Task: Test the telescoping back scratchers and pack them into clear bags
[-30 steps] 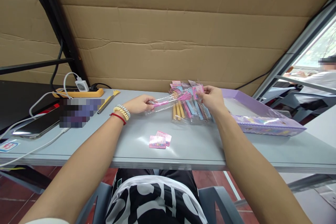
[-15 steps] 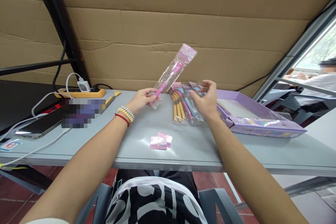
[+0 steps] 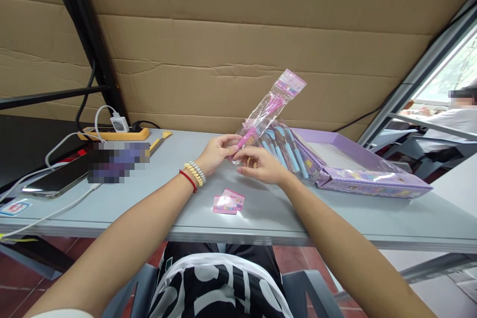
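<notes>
My left hand (image 3: 219,153) pinches the lower end of a slim pink pen (image 3: 248,137) in a clear plastic sleeve with a pink header. The packaged pen slants up to the right, above the table. My right hand (image 3: 263,165) is close by its lower end, fingers bent and apart, with the fingertips at the sleeve's edge; whether they touch it is unclear. Behind the right hand lie several blue pens (image 3: 279,151) in clear sleeves, partly covered. Two small pink cards (image 3: 225,204) overlap on the table in front of my hands.
A purple open box (image 3: 372,184) stands on the right of the grey table (image 3: 149,213). To the left are a phone (image 3: 55,181), white cables, an orange power strip (image 3: 137,133) and a yellow-topped pen (image 3: 160,141). Cardboard (image 3: 223,44) lines the back. Another person (image 3: 456,121) sits beyond at right.
The packaged pink pen and my left hand have shifted right. My right hand has left the pile of packaged pens and come down and left, beside the pink pen's lower end.
</notes>
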A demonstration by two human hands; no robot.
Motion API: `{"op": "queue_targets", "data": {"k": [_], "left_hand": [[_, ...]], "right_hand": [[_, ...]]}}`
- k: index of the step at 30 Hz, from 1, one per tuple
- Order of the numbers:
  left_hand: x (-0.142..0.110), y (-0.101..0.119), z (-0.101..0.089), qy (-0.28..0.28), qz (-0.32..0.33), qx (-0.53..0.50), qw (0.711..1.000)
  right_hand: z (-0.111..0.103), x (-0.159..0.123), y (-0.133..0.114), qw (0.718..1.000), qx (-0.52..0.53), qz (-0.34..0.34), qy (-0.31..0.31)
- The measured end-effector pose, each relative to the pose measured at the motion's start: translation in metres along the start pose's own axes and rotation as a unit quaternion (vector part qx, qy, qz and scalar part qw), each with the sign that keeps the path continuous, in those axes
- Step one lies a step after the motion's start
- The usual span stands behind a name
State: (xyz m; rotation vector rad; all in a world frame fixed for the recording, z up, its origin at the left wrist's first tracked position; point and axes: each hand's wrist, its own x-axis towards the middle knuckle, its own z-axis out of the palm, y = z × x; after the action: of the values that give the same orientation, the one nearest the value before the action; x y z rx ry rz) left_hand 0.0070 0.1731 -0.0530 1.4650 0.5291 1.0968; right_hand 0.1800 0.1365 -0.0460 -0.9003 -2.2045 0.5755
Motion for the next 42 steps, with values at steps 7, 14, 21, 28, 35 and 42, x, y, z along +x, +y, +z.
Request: {"op": "queue_targets", "data": {"k": [7,14,21,28,35,42], "left_hand": [[-0.002,0.003,0.01,0.031,-0.037,0.03,0.998],[-0.005,0.008,0.009,-0.029,-0.071,0.06,0.995],[-0.006,0.007,0.006,-0.08,-0.069,0.052,0.993],[-0.007,0.007,0.006,-0.126,-0.066,0.05,0.989],[-0.006,0.017,0.004,-0.085,-0.044,0.079,0.992],[-0.007,0.021,0.001,-0.064,-0.05,0.152,0.985]], "right_hand": [[-0.002,-0.001,-0.006,0.995,-0.003,0.086,0.056],[-0.008,0.0,-0.003,0.979,-0.119,0.127,0.103],[-0.007,0.001,-0.001,0.964,-0.175,0.133,0.148],[-0.007,-0.001,-0.001,0.979,-0.149,0.065,0.125],[-0.02,-0.001,0.001,0.952,-0.186,0.102,0.222],[-0.045,-0.004,0.018,0.891,-0.287,0.268,0.229]]}}
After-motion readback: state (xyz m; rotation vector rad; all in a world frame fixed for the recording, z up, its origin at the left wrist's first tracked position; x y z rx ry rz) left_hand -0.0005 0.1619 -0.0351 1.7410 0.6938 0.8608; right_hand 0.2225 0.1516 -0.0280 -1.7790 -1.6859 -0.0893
